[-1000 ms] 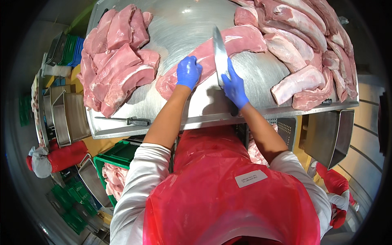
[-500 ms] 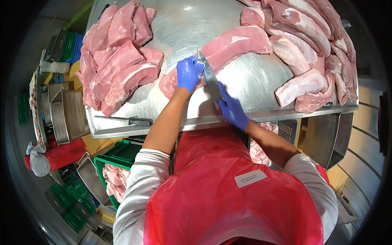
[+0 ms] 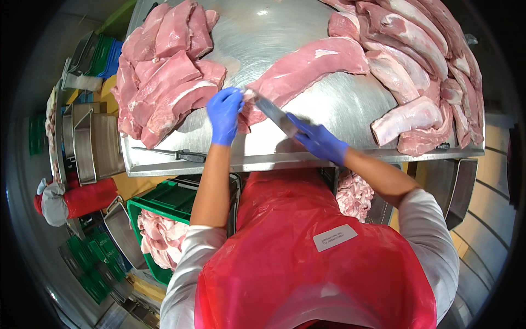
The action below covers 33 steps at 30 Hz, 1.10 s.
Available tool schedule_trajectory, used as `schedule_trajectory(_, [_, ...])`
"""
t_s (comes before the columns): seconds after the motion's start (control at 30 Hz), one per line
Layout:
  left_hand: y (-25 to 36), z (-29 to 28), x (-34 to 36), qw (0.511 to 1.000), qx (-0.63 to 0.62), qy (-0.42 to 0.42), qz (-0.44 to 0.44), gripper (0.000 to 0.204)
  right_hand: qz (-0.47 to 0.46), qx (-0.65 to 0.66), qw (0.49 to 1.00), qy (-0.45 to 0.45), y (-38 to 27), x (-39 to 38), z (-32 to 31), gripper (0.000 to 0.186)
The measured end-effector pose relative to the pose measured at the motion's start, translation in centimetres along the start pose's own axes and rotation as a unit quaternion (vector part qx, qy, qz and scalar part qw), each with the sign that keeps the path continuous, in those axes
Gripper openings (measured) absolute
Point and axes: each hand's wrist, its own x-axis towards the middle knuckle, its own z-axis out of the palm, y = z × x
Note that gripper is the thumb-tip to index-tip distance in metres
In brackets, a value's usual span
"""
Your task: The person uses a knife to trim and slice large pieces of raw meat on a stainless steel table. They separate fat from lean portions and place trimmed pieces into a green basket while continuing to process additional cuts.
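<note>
A long pink pork loin (image 3: 307, 66) lies slantwise across the steel table (image 3: 263, 24). At its near left end my left hand (image 3: 223, 114), in a blue glove, is closed, pinching a small pale strip of trimming (image 3: 248, 94). My right hand (image 3: 319, 141), gloved too, grips a knife (image 3: 274, 115) by its handle. The blade points up and left, its tip close to the strip and the loin's end. The right hand's motion blurs the knife a little.
Several trimmed pieces (image 3: 170, 77) are heaped at the left, with a sharpening steel (image 3: 170, 154) near the front edge. More loins (image 3: 405, 49) are piled at the right. Below the table stand a green crate (image 3: 164, 192) of trimmings and a steel bin (image 3: 433, 181).
My left hand has moved left, drawing the pale strip off the loin's end. The knife has shifted left at its tip and now lies flatter, while my right hand has moved slightly right.
</note>
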Motion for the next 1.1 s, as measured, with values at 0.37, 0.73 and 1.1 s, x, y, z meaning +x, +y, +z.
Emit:
schedule_trajectory(0.37, [14.7, -33.6, -24.4, 0.884, 0.346, 0.312, -0.043, 0.014, 0.234, 0.097, 0.909, 0.33, 2.1, -2.8, -4.4, 0.067])
schedule_trajectory(0.73, [13.6, -26.9, -14.1, 0.828, 0.559, 0.03, -0.032, 0.028, 0.157, 0.193, 0.867, 0.431, 8.6, 6.0, -13.3, 0.07])
schedule_trajectory(1.1, [13.9, -4.7, -1.4, 0.839, 0.526, -0.095, 0.105, 0.02, 0.156, 0.216, 0.892, 0.366, 6.4, 5.3, -9.5, 0.071])
